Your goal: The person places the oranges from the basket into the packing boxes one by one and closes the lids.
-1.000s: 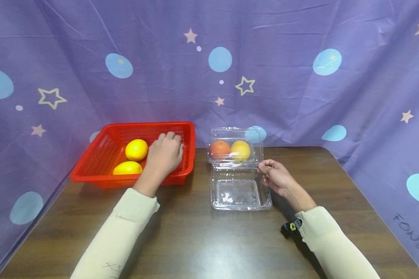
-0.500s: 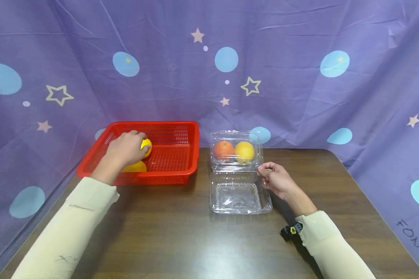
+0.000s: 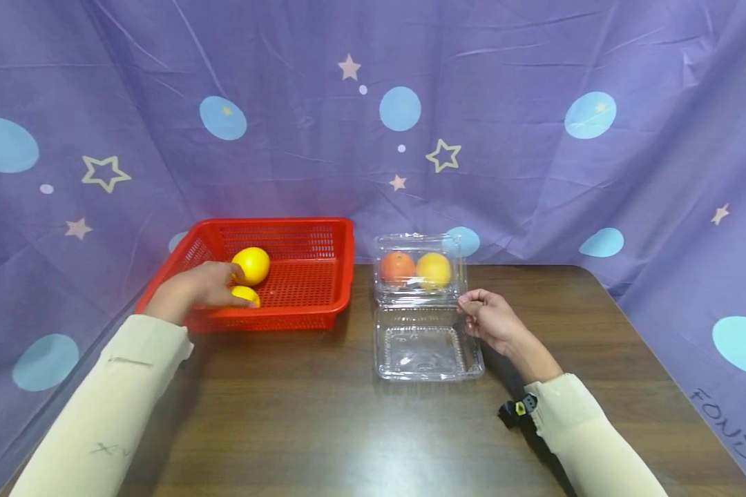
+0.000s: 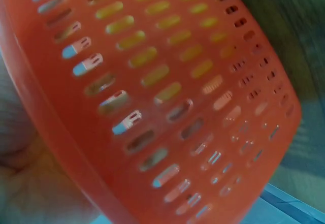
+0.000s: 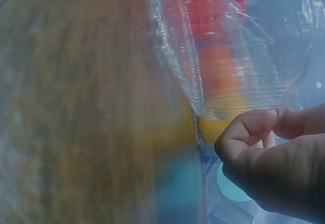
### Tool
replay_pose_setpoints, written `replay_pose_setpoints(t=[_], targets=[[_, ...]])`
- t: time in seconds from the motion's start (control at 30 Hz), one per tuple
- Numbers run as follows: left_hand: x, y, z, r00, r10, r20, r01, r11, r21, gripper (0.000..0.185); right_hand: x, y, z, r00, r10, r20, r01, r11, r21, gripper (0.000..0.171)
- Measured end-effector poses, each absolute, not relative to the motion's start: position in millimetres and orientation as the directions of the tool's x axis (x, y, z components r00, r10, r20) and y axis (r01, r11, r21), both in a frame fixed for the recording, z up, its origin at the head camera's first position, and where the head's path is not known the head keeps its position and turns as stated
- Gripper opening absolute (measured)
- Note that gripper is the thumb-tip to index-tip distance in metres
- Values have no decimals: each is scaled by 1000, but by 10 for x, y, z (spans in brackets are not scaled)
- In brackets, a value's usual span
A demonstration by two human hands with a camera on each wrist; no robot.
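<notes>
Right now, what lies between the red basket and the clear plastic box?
Head view: nothing lies between the red basket and the clear plastic box; only a bare strip of the wooden table.

Head view bright, evenly lit, sharp; soft shadows under red basket (image 3: pixel 311 304) and sleeves; pale glare streak on wooden table (image 3: pixel 373 428); backdrop bends at frame edges. Left wrist view motion-blurred, basket mesh (image 4: pixel 167 97) smeared. Right wrist view out of focus, highlights glinting on clear clamshell container (image 5: pixel 223 56).

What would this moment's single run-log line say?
left hand on lemon in red basket | right hand pinches clear clamshell | two fruits inside
</notes>
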State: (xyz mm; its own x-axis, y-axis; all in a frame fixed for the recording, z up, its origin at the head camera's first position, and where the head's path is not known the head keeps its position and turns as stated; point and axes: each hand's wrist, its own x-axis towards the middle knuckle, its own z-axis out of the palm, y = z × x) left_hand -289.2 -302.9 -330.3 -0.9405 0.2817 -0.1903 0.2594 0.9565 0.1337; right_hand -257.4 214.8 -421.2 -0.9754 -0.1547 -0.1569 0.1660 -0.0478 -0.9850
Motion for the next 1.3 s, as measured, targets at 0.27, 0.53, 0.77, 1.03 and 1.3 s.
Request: replay_pose_setpoints(t=[0.27, 0.53, 0.77, 1.03, 1.3], targets=[[-2944, -3094, -3397, -888, 435, -148, 391, 885, 251, 53, -2592, 2140, -4225, -975, -153, -163, 170, -33, -985, 7], [-2995, -3029, -3451, -876, 475, -84, 445, 863, 238, 39, -2579, 2142, -4209, -974, -152, -168, 175, -33, -984, 5], [-3006, -2996, -3457, -888, 450, -89, 429, 883, 190, 46, -2591, 2142, -4210, -974, -150, -167, 175, -38, -984, 12], [-2975, -2916, -3429, -937, 348, 12, 347, 933, 95, 57, -2606, 2149, -4204, -971, -160, -178, 186, -37, -982, 12], [-2900, -2688, -3315, -937, 324, 132, 336, 938, 86, 65, -2595, 2142, -4194, -971, -167, -174, 181, -32, -983, 8]])
